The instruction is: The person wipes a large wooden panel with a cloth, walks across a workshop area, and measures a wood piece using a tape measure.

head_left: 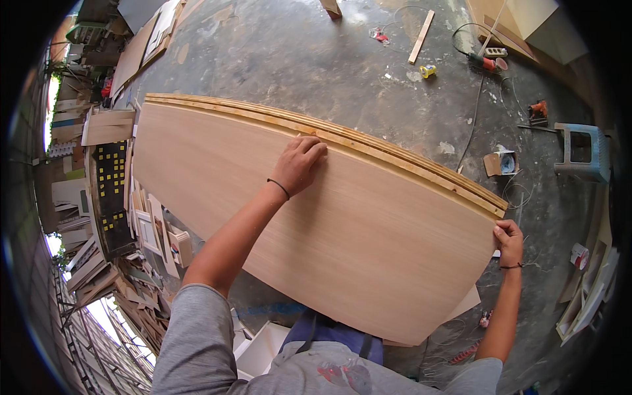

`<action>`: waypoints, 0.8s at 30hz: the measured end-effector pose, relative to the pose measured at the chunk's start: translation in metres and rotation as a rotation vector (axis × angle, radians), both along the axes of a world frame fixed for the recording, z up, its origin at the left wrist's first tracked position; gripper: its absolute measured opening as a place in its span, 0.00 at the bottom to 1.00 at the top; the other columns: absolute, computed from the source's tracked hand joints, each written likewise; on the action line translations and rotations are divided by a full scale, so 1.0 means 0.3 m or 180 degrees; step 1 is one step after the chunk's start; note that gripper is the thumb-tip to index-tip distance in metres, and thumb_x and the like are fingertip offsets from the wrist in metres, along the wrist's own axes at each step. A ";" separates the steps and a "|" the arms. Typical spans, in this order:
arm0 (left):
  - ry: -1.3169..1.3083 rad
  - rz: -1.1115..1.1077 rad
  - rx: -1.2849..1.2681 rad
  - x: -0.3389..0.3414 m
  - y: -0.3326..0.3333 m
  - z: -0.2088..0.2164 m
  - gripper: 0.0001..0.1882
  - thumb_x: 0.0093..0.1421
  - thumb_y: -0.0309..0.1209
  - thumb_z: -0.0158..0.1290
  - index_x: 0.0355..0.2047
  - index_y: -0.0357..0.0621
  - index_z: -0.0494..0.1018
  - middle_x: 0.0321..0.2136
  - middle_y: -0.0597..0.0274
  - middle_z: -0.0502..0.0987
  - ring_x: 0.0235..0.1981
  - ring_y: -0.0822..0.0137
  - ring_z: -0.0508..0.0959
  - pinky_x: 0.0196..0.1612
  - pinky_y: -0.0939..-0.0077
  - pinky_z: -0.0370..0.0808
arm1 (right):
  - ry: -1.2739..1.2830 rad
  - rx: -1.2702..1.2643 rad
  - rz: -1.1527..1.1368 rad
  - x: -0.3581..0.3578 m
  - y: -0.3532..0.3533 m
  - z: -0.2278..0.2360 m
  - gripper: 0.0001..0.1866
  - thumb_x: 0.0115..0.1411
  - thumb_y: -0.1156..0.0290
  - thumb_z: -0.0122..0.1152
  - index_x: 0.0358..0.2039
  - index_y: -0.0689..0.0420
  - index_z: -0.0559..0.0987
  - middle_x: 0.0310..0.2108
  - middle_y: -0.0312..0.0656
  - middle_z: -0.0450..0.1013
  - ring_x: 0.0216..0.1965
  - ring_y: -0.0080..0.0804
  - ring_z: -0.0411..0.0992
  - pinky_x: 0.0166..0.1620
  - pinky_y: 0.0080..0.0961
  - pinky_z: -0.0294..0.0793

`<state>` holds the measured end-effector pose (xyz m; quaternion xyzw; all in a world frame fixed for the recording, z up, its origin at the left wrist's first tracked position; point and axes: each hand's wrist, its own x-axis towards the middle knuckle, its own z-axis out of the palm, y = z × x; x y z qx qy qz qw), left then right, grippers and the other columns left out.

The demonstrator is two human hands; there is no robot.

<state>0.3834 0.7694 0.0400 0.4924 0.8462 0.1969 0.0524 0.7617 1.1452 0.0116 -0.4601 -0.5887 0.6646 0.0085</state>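
Large, flat, pale wood-grain panel (pixel 368 243) lay in front of the person, far edge along long, yellowish, layered wooden strips (pixel 408 163). Left hand (pixel 301 161) was at that edge, fingers curled close together; could not tell whether they gripped. Right hand (pixel 509 243): thumb and fingers pinched the panel's far right corner. Step, judged: lining up panel and strips. Next move seemed to call for small, even adjustments at both points.

The person has two hands, one left hand (pixel 300 163) and one right hand (pixel 509 243), and two dark wristbands (pixel 511 266). There is one large wooden panel (pixel 368 227), one blue stool (pixel 598 155), one power strip (pixel 495 52), and two power tools (pixel 488 63), one red and one orange.
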 end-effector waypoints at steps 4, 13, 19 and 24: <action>0.0092 0.0179 0.0043 -0.016 0.033 -0.060 0.09 0.53 0.30 0.51 0.36 0.45 0.69 0.38 0.57 0.71 0.45 0.54 0.68 0.50 0.61 0.62 | 0.0121 0.0113 -0.0059 0.015 0.009 0.012 0.06 0.52 0.73 0.59 0.31 0.58 0.76 0.26 0.30 0.69 0.27 0.15 0.66 0.30 0.13 0.66; 0.0509 0.0364 0.0131 0.024 0.041 -0.141 0.08 0.54 0.31 0.49 0.34 0.45 0.69 0.39 0.55 0.70 0.45 0.54 0.67 0.50 0.61 0.59 | 0.0035 0.0766 -0.0035 -0.019 -0.023 -0.016 0.06 0.49 0.75 0.61 0.29 0.61 0.77 0.24 0.32 0.71 0.27 0.17 0.66 0.33 0.15 0.66; 0.0411 0.0402 -0.0049 0.041 0.099 -0.114 0.07 0.56 0.31 0.46 0.34 0.44 0.69 0.40 0.54 0.69 0.46 0.54 0.66 0.50 0.61 0.59 | -0.0050 0.1333 -0.0586 0.013 -0.067 -0.005 0.11 0.50 0.76 0.60 0.36 0.59 0.74 0.28 0.34 0.71 0.29 0.19 0.67 0.34 0.18 0.67; 0.0601 0.0568 -0.0084 0.002 -0.034 -0.196 0.09 0.55 0.28 0.45 0.37 0.46 0.69 0.39 0.55 0.70 0.46 0.53 0.67 0.50 0.59 0.60 | -0.0570 0.3001 0.0164 -0.141 -0.161 0.038 0.15 0.46 0.77 0.59 0.37 0.57 0.73 0.35 0.45 0.69 0.43 0.40 0.66 0.47 0.33 0.64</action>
